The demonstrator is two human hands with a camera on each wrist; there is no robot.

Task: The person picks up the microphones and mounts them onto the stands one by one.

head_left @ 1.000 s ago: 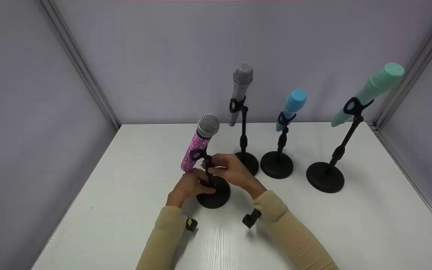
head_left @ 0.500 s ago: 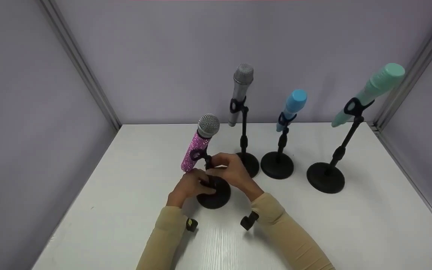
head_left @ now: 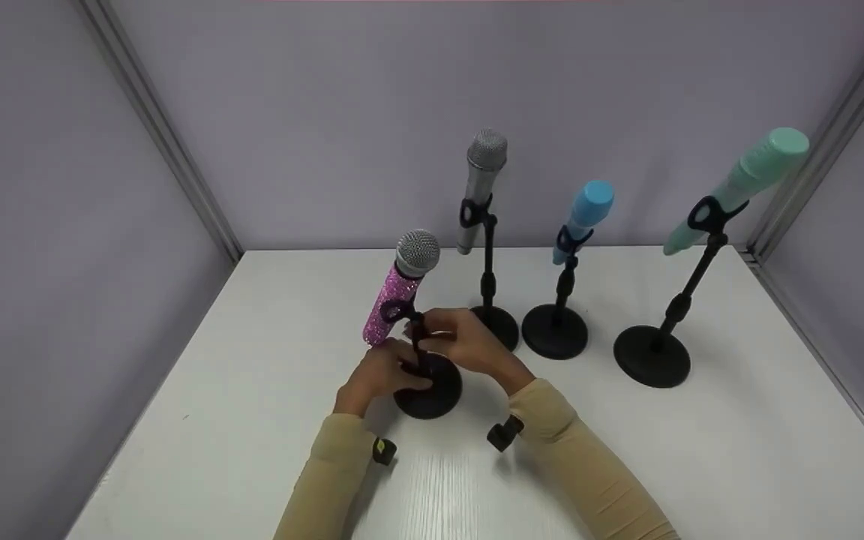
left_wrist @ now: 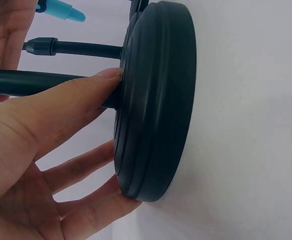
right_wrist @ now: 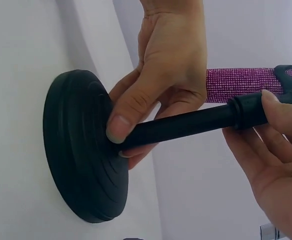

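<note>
A pink glittery microphone [head_left: 391, 296] with a silver mesh head leans in the clip of a black desk microphone stand [head_left: 432, 401]. My left hand [head_left: 378, 371] holds this stand low down, its thumb at the foot of the pole and its fingers about the round base [left_wrist: 158, 105]. Higher up, my right hand [head_left: 469, 341] pinches the thicker collar [right_wrist: 248, 111] on the pole between thumb and fingers. In the right wrist view the microphone's studded handle runs behind the left hand. The right fingertips behind the pole are partly hidden in the head view.
Behind stand more black stands, bearing a silver microphone [head_left: 481, 176], a blue one [head_left: 588, 206] and a mint-green one [head_left: 754, 169]. The silver one's base is close beyond the right hand. Grey panels [head_left: 432, 90] wall the white table [head_left: 267, 322] at the back and sides.
My right hand turns about the pole's collar: its wrist swings slightly inward, then back out to the right. The left hand and the pink microphone stay in place.
</note>
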